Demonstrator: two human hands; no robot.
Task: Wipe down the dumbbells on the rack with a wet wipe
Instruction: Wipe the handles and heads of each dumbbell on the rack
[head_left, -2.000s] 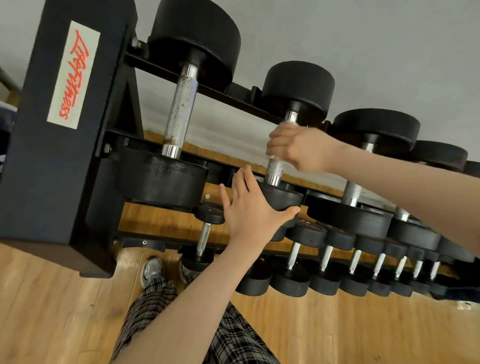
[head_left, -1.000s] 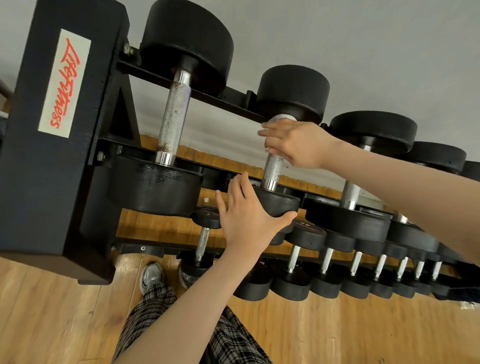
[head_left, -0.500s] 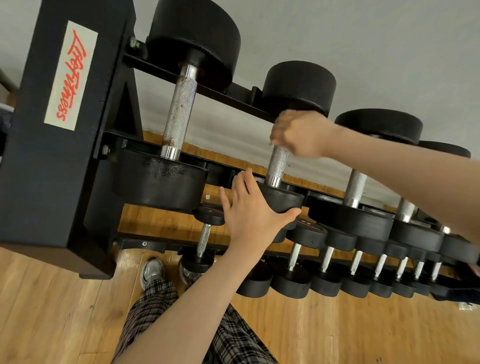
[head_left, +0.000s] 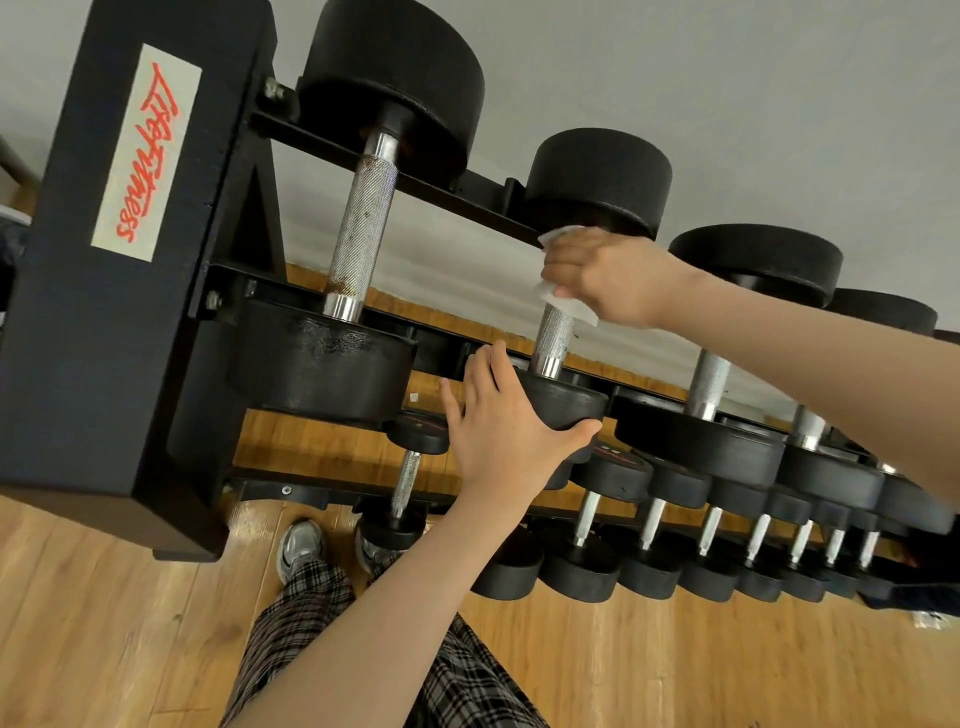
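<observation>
Right hand (head_left: 605, 275) clenching white wet wipe (head_left: 566, 304) round knurled steel dumbbell handle (head_left: 553, 338), upper handle hidden, left hand (head_left: 506, 423) flat, relaxed against black rubber near head (head_left: 563, 402), black steel rack (head_left: 130, 312) frame left, right-edge dumbbells cut off.

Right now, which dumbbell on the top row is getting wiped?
The second dumbbell from the rack's labelled end: the right hand grips the wet wipe around its handle, the left hand braces its near head. The others are untouched.
</observation>
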